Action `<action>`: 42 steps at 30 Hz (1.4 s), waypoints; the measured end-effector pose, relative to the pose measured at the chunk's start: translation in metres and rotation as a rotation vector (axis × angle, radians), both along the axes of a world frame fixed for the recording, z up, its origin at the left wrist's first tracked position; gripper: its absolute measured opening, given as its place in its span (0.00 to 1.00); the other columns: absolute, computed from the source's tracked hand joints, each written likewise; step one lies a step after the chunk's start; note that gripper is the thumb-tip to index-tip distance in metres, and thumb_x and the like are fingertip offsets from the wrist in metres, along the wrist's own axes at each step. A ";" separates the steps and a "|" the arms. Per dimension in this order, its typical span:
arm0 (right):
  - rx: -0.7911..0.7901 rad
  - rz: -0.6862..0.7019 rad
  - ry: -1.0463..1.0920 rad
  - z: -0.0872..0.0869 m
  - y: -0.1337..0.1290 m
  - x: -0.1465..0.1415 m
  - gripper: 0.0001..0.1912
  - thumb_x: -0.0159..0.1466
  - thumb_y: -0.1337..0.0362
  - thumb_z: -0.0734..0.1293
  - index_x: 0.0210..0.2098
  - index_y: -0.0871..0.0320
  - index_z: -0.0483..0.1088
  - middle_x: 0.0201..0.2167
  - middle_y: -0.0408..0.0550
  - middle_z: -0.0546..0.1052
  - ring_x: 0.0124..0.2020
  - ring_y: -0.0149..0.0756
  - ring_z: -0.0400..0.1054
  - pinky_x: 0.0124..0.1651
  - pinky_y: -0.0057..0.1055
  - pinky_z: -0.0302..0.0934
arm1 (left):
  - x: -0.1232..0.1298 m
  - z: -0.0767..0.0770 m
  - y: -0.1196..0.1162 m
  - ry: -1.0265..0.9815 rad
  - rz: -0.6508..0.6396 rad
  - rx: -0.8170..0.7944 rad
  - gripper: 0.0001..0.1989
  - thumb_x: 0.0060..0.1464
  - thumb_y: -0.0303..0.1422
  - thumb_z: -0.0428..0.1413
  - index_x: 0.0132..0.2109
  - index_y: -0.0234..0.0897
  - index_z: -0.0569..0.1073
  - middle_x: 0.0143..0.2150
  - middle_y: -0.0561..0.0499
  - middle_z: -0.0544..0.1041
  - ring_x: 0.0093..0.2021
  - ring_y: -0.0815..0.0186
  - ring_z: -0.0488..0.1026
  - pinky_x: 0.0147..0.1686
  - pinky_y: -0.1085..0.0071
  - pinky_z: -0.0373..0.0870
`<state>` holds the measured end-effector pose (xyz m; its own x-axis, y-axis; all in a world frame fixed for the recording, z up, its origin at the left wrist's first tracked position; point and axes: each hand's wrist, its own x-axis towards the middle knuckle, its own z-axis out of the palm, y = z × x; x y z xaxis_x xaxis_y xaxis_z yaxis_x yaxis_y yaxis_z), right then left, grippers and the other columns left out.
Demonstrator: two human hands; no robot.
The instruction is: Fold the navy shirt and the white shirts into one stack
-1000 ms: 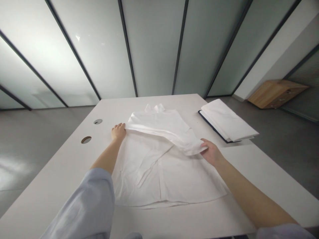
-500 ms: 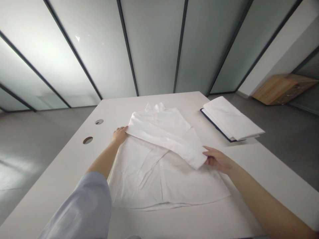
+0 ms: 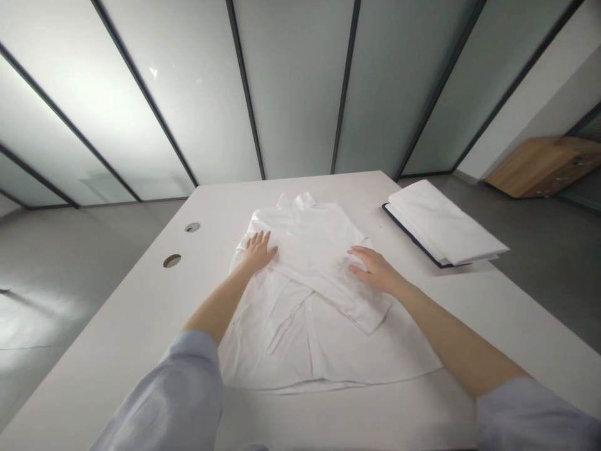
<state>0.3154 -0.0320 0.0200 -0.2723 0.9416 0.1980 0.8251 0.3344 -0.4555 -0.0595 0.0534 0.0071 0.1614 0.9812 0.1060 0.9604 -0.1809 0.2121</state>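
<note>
A white shirt (image 3: 328, 344) lies spread on the table, its collar pointing to the far edge and its hem toward me. Both sleeves are folded inward and cross over the front. My left hand (image 3: 259, 252) is flat on the upper left part of the shirt, fingers apart. On the right, my right hand (image 3: 370, 268) is over the folded sleeve with its fingers spread, holding nothing; whether it touches the cloth is hard to tell.
Folded white cloth (image 3: 441, 219) with a dark blue layer beneath lies at the right edge of the white table (image 3: 141, 351). Two round holes are on the table's left. A wooden cabinet (image 3: 539, 166) stands beyond, near frosted glass panels.
Both hands have let go of the sleeve's ends. The sleeve now lies across the shirt. My left hand moved right onto the cloth, and my right hand moved up and inward.
</note>
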 end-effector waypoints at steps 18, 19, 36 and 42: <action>0.038 -0.046 -0.450 -0.021 -0.009 -0.012 0.23 0.66 0.48 0.58 0.51 0.54 0.72 0.55 0.55 0.73 0.55 0.49 0.67 0.55 0.44 0.59 | 0.001 -0.006 -0.039 0.265 0.178 -0.124 0.38 0.61 0.54 0.38 0.69 0.34 0.53 0.71 0.34 0.50 0.70 0.40 0.47 0.63 0.45 0.48; 0.027 -0.046 -0.455 -0.015 -0.006 -0.012 0.21 0.67 0.48 0.58 0.47 0.54 0.73 0.51 0.55 0.76 0.51 0.48 0.69 0.53 0.43 0.60 | 0.000 -0.005 -0.042 0.273 0.167 -0.123 0.38 0.61 0.54 0.39 0.69 0.34 0.55 0.71 0.33 0.52 0.69 0.40 0.49 0.62 0.45 0.49; -0.081 -0.150 -0.473 -0.029 0.081 -0.041 0.32 0.69 0.48 0.53 0.67 0.58 0.56 0.69 0.57 0.54 0.68 0.50 0.48 0.66 0.45 0.44 | -0.003 -0.003 -0.006 0.250 0.101 -0.171 0.36 0.63 0.50 0.37 0.70 0.33 0.51 0.73 0.36 0.47 0.72 0.49 0.44 0.66 0.53 0.45; -0.053 -0.099 -0.524 -0.023 0.042 -0.038 0.32 0.68 0.48 0.55 0.65 0.58 0.58 0.67 0.59 0.58 0.67 0.51 0.52 0.64 0.45 0.48 | -0.002 0.016 -0.039 0.292 0.076 -0.177 0.35 0.61 0.54 0.40 0.65 0.36 0.61 0.66 0.36 0.63 0.64 0.48 0.61 0.57 0.54 0.61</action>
<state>0.2775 0.0101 -0.0034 -0.2308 0.9730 0.0105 0.9730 0.2306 0.0120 -0.0616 0.0140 0.0228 0.0861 0.9905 -0.1070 0.9944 -0.0920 -0.0517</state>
